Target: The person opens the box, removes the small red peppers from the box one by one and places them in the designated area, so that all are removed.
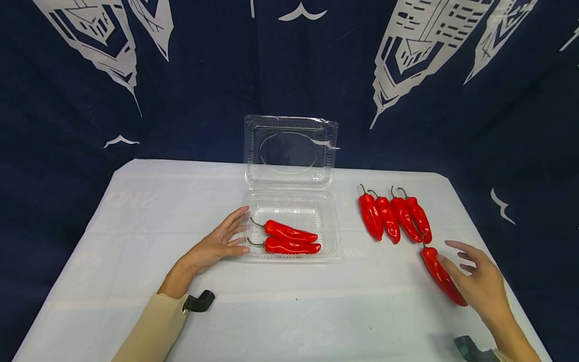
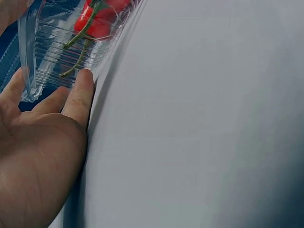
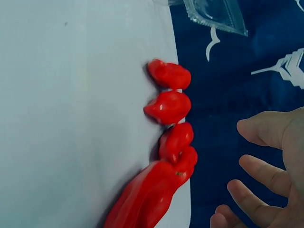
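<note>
A clear plastic clamshell box point(image 1: 330, 221) lies on the table with its lid raised. Two red chili peppers point(image 1: 289, 246) rest side by side in its base, green stems toward the left. My left hand point(image 1: 217, 241) is at the box's left side, its fingertips touching the wall; the left wrist view shows those fingers point(image 2: 78, 102) extended along the ribbed plastic. My right hand point(image 1: 481, 281) hovers over a single red chili pepper point(image 1: 439, 274), fingers loosely spread. In the right wrist view, that hand point(image 3: 270, 175) holds nothing and looks apart from the nearest pepper point(image 3: 147, 199).
Several more red peppers point(image 1: 391, 216) lie in a row on the right of the white table point(image 1: 135, 226), stems pointing away. The raised lid point(image 1: 289, 151) stands at the table's back edge before a dark blue patterned cloth point(image 1: 203, 100).
</note>
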